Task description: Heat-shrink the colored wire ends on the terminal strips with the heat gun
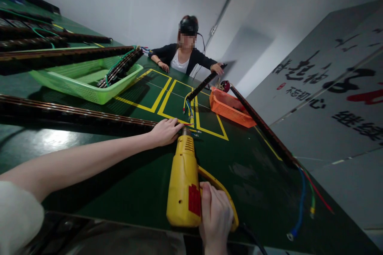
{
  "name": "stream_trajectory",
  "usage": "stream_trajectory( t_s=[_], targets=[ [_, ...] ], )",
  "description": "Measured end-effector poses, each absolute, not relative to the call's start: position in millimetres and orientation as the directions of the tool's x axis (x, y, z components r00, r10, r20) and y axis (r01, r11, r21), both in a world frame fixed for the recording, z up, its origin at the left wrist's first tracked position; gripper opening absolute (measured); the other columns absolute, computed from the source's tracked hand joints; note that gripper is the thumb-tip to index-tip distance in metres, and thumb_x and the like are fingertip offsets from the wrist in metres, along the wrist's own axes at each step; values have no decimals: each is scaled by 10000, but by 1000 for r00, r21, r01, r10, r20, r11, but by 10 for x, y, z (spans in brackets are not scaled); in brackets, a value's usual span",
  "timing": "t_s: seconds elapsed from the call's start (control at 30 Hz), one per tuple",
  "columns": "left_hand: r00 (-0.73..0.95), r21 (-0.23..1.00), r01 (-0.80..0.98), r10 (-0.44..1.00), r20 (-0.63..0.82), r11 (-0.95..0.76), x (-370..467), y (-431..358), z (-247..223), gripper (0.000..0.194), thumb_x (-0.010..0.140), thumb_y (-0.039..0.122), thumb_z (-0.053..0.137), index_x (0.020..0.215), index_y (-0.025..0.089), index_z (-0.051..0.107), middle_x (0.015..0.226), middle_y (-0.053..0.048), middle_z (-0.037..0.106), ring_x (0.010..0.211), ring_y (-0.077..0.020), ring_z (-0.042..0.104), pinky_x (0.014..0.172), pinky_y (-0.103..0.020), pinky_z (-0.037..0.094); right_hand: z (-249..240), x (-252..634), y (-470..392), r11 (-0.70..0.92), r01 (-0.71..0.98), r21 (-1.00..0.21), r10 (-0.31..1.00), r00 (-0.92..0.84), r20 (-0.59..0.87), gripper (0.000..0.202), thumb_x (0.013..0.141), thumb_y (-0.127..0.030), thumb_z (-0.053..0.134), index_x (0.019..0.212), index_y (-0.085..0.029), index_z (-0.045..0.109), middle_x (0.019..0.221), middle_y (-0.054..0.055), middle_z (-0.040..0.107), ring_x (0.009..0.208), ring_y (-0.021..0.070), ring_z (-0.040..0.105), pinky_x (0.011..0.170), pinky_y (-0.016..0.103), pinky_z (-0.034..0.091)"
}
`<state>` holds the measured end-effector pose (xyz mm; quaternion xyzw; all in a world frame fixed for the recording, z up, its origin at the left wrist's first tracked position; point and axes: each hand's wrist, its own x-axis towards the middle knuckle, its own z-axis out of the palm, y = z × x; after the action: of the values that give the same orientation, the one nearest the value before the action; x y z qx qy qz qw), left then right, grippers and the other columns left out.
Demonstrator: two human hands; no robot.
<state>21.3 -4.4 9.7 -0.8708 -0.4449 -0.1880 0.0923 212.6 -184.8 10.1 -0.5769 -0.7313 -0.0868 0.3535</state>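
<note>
A yellow heat gun [182, 183] is in my right hand [218, 213], whose fingers are wrapped round its handle. Its metal nozzle points away from me, close to the fingers of my left hand [167, 131]. That hand is closed over the right end of a long dark bar [74, 112] with copper-coloured strips. Short wires with ring terminals [197, 131] stick out just past my left fingertips, partly hidden by the nozzle and fingers. The exact grip under my left palm is hidden.
A green basket [101, 95] holds more bars at the left. Across the green table, a co-worker [182, 53] touches a dark bar [203, 87] with wires. An orange basket [231, 113] stands at right, beside another bar [266, 133] with coloured wires. Yellow tape [154, 107] marks the tabletop.
</note>
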Motion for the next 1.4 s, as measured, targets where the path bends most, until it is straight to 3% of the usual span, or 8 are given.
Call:
stream_trajectory(
  t_s=[0.17, 0.5, 0.83, 1.13, 1.4],
  targets=[
    [543, -1, 793, 706, 455, -609, 235, -134, 78, 397, 848, 284, 427, 1208, 119, 462, 1196, -156, 498, 1044, -270, 504, 876, -391, 377, 94, 2186, -1909, 354, 887, -295, 779, -105, 618, 380, 949, -294, 299, 808, -188, 635, 713, 29, 661, 642, 135, 566, 634, 259, 386],
    [473, 159, 798, 768, 431, -581, 267, -146, 125, 271, 923, 289, 306, 1107, 192, 480, 1111, -67, 557, 980, -193, 560, 838, -334, 406, 20, 2387, -1882, 321, 900, -296, 795, -87, 600, 376, 946, -305, 316, 829, -186, 653, 745, 32, 679, 678, 143, 589, 666, 264, 402],
    [381, 333, 802, 854, 355, -496, 302, -93, 176, 206, 862, 267, 412, 1034, 223, 516, 1084, -14, 608, 929, -192, 605, 795, -328, 438, -18, 2706, -1831, 262, 921, -287, 805, -45, 591, 415, 947, -359, 304, 854, -180, 667, 774, 41, 695, 688, 149, 609, 673, 262, 432],
    [426, 250, 786, 788, 444, -565, 295, -149, 121, 243, 851, 306, 418, 1061, 206, 489, 1080, -48, 580, 990, -201, 575, 854, -341, 420, 11, 2646, -1847, 255, 922, -291, 797, -31, 603, 418, 952, -361, 296, 838, -180, 656, 757, 51, 692, 693, 160, 624, 678, 278, 438],
    [456, 164, 799, 761, 462, -579, 303, -135, 71, 300, 799, 215, 466, 1097, 182, 459, 1103, -76, 561, 1042, -222, 546, 861, -351, 415, 102, 2268, -1876, 308, 917, -255, 772, -84, 630, 390, 954, -300, 297, 802, -176, 634, 718, 29, 678, 640, 139, 580, 633, 259, 389]
  ],
)
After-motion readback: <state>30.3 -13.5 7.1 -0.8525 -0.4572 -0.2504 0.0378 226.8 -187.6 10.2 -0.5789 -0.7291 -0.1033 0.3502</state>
